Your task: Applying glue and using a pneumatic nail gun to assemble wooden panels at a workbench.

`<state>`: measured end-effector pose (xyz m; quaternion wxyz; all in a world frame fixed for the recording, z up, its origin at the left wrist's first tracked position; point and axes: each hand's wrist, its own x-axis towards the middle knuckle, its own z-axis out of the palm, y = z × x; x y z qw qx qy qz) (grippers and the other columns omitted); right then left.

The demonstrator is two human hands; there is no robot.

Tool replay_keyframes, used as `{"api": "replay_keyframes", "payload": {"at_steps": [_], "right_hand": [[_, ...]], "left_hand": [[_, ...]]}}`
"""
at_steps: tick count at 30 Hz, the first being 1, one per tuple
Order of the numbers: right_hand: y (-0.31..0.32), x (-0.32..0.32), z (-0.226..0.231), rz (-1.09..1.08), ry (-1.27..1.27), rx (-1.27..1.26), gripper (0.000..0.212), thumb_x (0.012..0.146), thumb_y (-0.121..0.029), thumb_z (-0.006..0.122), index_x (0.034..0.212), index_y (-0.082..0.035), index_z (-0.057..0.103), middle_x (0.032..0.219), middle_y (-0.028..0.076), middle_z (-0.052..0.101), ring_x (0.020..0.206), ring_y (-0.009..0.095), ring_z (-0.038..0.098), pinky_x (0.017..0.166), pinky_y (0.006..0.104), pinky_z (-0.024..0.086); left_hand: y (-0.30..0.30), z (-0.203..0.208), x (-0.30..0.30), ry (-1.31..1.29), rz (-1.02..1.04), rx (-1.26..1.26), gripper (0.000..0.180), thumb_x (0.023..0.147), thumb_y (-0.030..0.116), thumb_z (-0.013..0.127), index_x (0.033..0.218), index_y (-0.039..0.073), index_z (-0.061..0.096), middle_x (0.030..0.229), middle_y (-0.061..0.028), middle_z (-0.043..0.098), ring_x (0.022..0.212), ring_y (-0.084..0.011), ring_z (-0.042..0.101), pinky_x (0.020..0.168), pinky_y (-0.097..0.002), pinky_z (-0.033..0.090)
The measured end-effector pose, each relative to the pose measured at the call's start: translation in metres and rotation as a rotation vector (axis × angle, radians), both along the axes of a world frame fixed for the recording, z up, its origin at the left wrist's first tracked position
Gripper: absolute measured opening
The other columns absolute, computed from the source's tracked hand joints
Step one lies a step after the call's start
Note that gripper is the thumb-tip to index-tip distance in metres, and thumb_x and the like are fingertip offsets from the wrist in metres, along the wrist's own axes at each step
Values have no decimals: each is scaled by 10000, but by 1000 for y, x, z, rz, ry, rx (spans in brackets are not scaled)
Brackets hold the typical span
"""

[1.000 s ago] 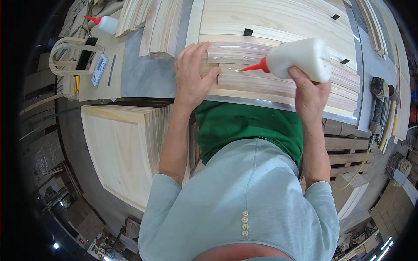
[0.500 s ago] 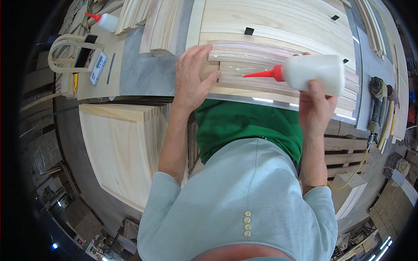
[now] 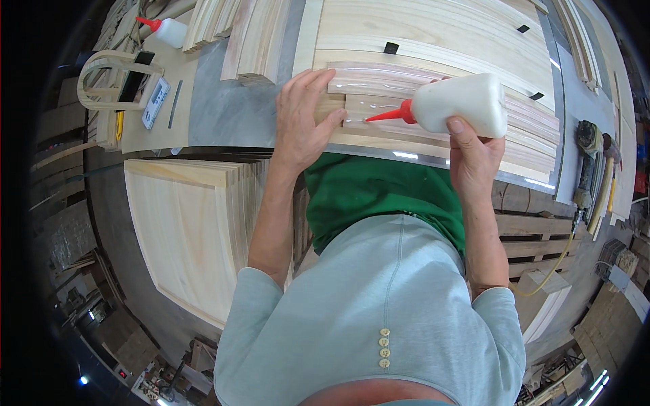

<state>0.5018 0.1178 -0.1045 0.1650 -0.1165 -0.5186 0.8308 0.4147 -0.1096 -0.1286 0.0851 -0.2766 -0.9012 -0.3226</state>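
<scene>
A white glue bottle (image 3: 460, 105) with a red pointed nozzle lies tilted in my right hand (image 3: 476, 157), whose fingers wrap round it. The nozzle tip points left, right at the surface of a wooden strip (image 3: 399, 120). Wet lines of glue shine on this strip and on the pinkish wooden strip (image 3: 379, 76) beyond it. My left hand (image 3: 300, 118) rests with spread fingers at the left ends of the strips, fingertips and thumb touching them. Behind the strips lies a wide pale wooden panel (image 3: 433, 30) with small black patches.
A second glue bottle (image 3: 170, 32), a curved wooden frame (image 3: 95, 101) and stacked wooden strips (image 3: 261, 47) lie to the left. Several framed panels (image 3: 179, 230) stand below the table's left front edge. At the right lies a pneumatic tool (image 3: 585, 159) with a yellow hose.
My right hand has moved left with the glue bottle, bringing the nozzle nearer my left thumb. A longer trail of glue shows on the near strip. My left hand stays in place.
</scene>
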Motion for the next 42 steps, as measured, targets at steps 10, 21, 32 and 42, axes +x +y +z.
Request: {"api": "replay_keyframes", "payload": {"at_steps": [10, 21, 32, 42], "right_hand": [[39, 25, 4, -122, 8, 8, 497, 760, 23, 701, 1213, 10, 499, 1127, 106, 591, 1040, 190, 577, 906, 324, 471], [106, 72, -3, -341, 51, 78, 435, 795, -1, 685, 1199, 4, 524, 1098, 84, 619, 1026, 186, 593, 910, 323, 475], [178, 125, -1, -558, 87, 288, 386, 837, -76, 670, 1188, 0, 529, 1131, 105, 607, 1045, 224, 594, 924, 383, 487], [227, 159, 5, -731, 65, 378, 396, 851, -85, 657, 1208, 4, 509, 1149, 115, 593, 1064, 253, 583, 921, 420, 488]], "left_hand": [[-1, 1, 2, 42, -13, -28, 564, 734, 108, 688, 1265, 76, 501, 1272, -85, 505, 1219, -275, 414, 1039, -390, 292], [4, -1, 2, 127, -51, -34, 495, 742, 69, 664, 1220, 57, 535, 1219, -108, 537, 1167, -290, 460, 1001, -396, 332], [7, 1, 8, 138, -48, -46, 416, 783, 37, 625, 1194, 39, 559, 1202, -131, 546, 1135, -295, 490, 986, -383, 362], [13, 1, 11, 120, -26, -83, 396, 798, 23, 611, 1191, 31, 567, 1182, -134, 559, 1113, -293, 504, 975, -373, 378]]}}
